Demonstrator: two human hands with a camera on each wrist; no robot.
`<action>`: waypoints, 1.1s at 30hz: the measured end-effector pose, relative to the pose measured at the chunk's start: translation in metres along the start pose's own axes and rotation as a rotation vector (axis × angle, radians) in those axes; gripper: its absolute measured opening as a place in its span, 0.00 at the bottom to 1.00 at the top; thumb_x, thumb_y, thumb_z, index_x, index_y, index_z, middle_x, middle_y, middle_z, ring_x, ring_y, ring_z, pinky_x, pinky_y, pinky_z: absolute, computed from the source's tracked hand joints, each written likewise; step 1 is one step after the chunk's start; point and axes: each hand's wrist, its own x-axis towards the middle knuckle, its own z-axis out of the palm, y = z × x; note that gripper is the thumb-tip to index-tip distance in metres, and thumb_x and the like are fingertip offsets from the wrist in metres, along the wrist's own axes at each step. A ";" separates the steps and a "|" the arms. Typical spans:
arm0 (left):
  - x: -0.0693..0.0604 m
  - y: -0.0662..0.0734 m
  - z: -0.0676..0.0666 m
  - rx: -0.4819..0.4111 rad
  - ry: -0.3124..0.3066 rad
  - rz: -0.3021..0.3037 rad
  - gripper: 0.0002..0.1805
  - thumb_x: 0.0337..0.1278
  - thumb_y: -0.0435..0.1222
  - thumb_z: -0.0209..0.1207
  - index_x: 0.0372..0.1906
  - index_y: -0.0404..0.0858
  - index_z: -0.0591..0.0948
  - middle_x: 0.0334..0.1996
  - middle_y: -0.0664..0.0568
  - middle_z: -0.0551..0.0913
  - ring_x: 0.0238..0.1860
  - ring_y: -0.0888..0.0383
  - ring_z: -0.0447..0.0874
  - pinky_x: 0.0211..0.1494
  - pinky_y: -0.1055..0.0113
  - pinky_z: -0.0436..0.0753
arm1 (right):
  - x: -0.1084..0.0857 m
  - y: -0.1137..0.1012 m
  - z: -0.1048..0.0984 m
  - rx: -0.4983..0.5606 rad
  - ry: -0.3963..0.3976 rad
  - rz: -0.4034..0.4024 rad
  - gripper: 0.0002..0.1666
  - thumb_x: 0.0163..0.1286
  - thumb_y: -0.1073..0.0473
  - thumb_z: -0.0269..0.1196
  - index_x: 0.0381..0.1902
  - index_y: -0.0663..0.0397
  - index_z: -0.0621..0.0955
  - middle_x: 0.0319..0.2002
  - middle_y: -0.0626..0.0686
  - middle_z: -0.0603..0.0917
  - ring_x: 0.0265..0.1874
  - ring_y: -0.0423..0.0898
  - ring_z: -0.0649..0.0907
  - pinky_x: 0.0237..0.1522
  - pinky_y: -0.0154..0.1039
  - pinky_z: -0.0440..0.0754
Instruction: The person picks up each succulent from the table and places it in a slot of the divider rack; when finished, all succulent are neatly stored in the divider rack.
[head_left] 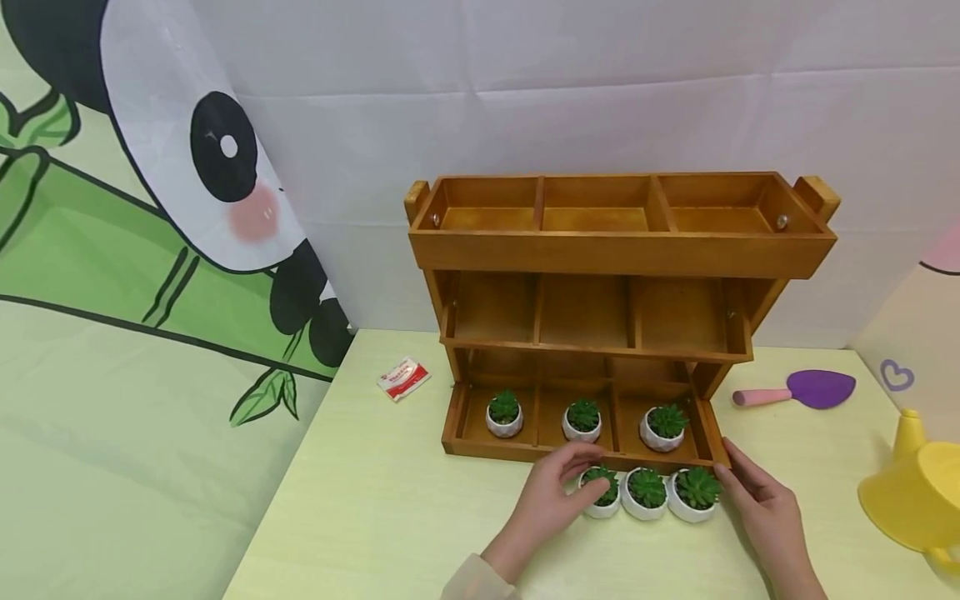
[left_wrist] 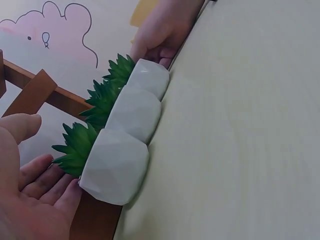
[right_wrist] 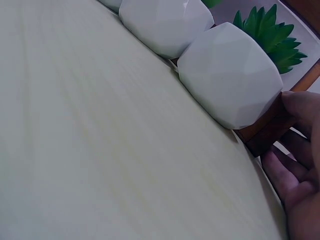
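Three white pots with green succulents stand side by side before the wooden shelf point(head_left: 622, 254): left pot point(head_left: 602, 508), middle pot point(head_left: 645, 510), right pot point(head_left: 692, 511). My left hand point(head_left: 551, 500) is beside the left pot, thumb and fingers spread loosely around its plant; in the left wrist view a fingertip of the hand point(left_wrist: 30, 185) lies against or very near the pot point(left_wrist: 116, 167). My right hand point(head_left: 772, 512) holds the shelf's front right bottom corner, thumb in front and fingers along the side. In the right wrist view, the hand point(right_wrist: 302, 165) is close to the right pot point(right_wrist: 227, 77).
Three more potted succulents stand in the shelf's bottom compartments: left one point(head_left: 505, 425), centre one point(head_left: 582, 429), right one point(head_left: 663, 437). A red-and-white packet point(head_left: 404, 379) lies left of the shelf. To the right are a purple trowel point(head_left: 821, 389) and a yellow watering can point(head_left: 911, 500).
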 end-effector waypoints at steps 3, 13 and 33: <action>-0.003 -0.004 0.000 0.013 0.023 0.043 0.22 0.67 0.33 0.68 0.63 0.35 0.79 0.60 0.47 0.83 0.64 0.54 0.80 0.69 0.60 0.77 | 0.000 0.000 0.000 0.002 -0.001 0.005 0.34 0.78 0.45 0.63 0.75 0.50 0.74 0.68 0.56 0.76 0.53 0.18 0.74 0.50 0.15 0.75; -0.016 -0.012 -0.004 0.064 0.082 0.056 0.25 0.63 0.33 0.72 0.62 0.34 0.80 0.60 0.47 0.84 0.63 0.52 0.81 0.69 0.57 0.78 | -0.001 0.001 0.000 -0.004 0.007 -0.010 0.33 0.78 0.45 0.64 0.75 0.49 0.75 0.68 0.52 0.77 0.54 0.17 0.74 0.51 0.14 0.73; -0.020 -0.026 0.005 0.081 0.082 -0.103 0.34 0.53 0.37 0.79 0.66 0.37 0.79 0.63 0.51 0.81 0.64 0.55 0.80 0.68 0.65 0.77 | 0.000 0.000 0.001 -0.010 0.010 -0.019 0.33 0.78 0.45 0.63 0.75 0.50 0.75 0.67 0.55 0.77 0.53 0.17 0.74 0.50 0.15 0.74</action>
